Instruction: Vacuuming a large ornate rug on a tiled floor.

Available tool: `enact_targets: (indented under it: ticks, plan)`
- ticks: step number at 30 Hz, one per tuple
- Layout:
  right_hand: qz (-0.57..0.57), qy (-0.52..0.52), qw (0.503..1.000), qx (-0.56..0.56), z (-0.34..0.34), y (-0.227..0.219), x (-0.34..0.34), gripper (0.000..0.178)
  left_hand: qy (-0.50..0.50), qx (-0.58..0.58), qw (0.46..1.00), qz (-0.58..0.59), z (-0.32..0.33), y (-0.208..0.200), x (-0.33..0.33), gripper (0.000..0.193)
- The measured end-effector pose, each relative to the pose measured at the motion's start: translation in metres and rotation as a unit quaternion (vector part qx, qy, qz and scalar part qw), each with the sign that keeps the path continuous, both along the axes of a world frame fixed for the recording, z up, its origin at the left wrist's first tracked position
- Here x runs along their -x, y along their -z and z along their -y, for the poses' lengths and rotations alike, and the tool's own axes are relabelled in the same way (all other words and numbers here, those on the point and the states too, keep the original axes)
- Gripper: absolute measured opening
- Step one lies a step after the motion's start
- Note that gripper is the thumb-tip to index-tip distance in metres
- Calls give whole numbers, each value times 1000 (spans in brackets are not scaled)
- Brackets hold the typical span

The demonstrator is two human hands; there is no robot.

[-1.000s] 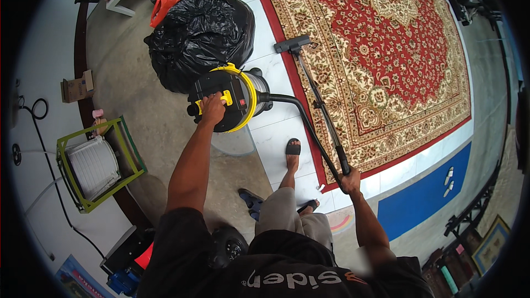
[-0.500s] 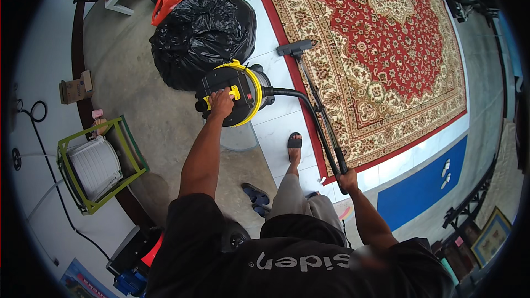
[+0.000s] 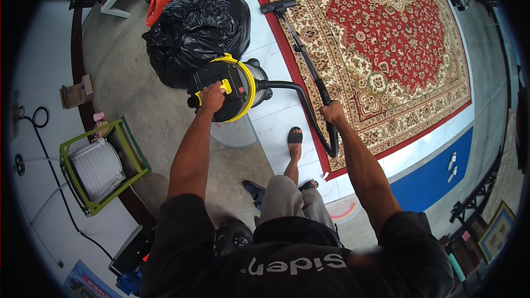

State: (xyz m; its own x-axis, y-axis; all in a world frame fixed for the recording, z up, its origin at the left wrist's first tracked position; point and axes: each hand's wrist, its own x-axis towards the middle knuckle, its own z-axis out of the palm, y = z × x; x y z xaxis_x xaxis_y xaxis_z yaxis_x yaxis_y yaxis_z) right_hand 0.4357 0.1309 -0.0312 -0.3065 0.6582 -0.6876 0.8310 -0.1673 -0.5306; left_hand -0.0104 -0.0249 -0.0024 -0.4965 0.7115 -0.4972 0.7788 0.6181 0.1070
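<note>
A black vacuum cleaner [image 3: 236, 99] with a yellow rim lies tipped on its side beside a black garbage bag. My left hand [image 3: 212, 97] is closed around the handle on its lid. With my right hand [image 3: 332, 112] I grip the dark vacuum wand [image 3: 310, 67] near its upper end, where the black hose [image 3: 301, 95] loops back to the machine. At the wand's far end, the flat floor nozzle [image 3: 278, 5] rests across the left border of the red patterned rug [image 3: 381, 38].
Full black garbage bags [image 3: 199, 33] and a red plastic bag [image 3: 162, 1] sit at the far left. A green metal frame [image 3: 105, 165] stands by the left wall. Dark sandals [image 3: 254, 192] lie near my feet. A blue mat [image 3: 436, 174] is on the right.
My right hand has moved forward with the wand, and the nozzle has slid farther away along the rug's left border. My left hand stays on the vacuum cleaner's handle.
</note>
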Motion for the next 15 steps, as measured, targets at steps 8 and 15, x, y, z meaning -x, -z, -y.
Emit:
enact_targets:
  ticks: [8, 15]
  plan:
    - [100, 131, 980, 115, 241, -81, -233, 20, -9, 39, 999, 5, 3, -6, -3, 28]
    - [161, 58, 985, 30, 354, -122, -330, 30, 54, -50, 997, -21, 14, 9, -26, 23]
